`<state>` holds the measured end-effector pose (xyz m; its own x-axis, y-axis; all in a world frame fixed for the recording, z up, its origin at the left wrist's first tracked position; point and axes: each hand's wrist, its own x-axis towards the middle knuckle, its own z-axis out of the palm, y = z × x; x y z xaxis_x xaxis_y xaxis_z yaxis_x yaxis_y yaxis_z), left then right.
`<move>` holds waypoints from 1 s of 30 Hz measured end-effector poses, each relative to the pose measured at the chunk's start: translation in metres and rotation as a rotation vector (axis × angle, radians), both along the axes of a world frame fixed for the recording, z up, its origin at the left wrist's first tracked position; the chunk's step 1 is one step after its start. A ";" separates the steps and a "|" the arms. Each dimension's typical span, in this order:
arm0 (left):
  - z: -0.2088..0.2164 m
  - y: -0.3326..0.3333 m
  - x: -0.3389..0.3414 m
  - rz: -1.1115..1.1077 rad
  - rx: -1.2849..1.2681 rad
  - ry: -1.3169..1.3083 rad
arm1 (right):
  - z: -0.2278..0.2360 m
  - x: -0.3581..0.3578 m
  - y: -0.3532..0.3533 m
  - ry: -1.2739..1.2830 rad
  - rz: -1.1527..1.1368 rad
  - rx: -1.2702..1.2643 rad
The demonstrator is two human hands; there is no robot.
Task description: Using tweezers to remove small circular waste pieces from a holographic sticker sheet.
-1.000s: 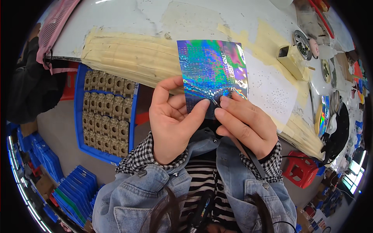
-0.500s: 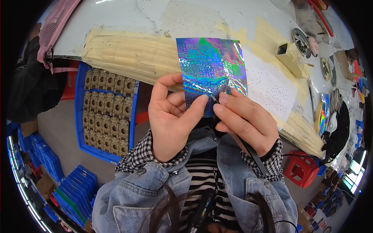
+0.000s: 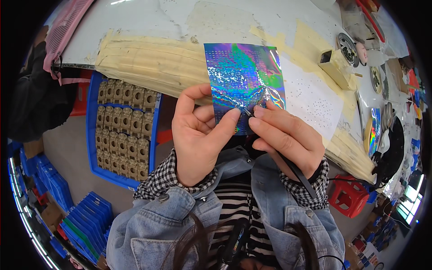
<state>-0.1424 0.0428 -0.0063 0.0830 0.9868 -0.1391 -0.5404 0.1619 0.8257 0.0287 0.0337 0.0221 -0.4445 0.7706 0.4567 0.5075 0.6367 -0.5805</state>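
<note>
Nearest the camera: denim jacket sleeves with checked cuffs, both forearms coming up from the lower edge. Left hand (image 3: 198, 135) is closed in a pinch on the holographic sheet (image 3: 245, 83), thumb across the sheet's near face, fingers curled behind its left edge. Right hand (image 3: 283, 137) is closed around a thin black tool (image 3: 294, 168), tool body running back along the palm toward the wrist, tip meeting the lower middle of the sheet just beside the left thumb tip. The sheet is held upright in the air between both hands, above the near edge of the table (image 3: 148, 22), slightly creased near the tool tip, surface iridescent blue-green with a fine dot pattern. Left and below the table edge: a blue tray (image 3: 92, 135) with rows of tan parts. Further left on the floor, stacks of blue trays (image 3: 85, 220). Right, low: a red stool (image 3: 348, 195). Behind the sheet, the table edge is wrapped in layers of tan tape (image 3: 148, 63). Right of the sheet, a white dotted sheet (image 3: 310, 96) lies flat on the table. Far right: a tape-wrapped block (image 3: 335, 67) and round reels (image 3: 347, 47), well apart from the hands.
</note>
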 end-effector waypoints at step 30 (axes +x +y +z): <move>-0.003 0.000 -0.001 -0.012 0.056 -0.026 | 0.000 -0.001 0.003 0.044 -0.024 0.035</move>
<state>-0.1436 0.0426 -0.0095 0.0977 0.9919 -0.0814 -0.5601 0.1225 0.8193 0.0281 0.0367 0.0218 -0.4052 0.7642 0.5018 0.4974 0.6449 -0.5803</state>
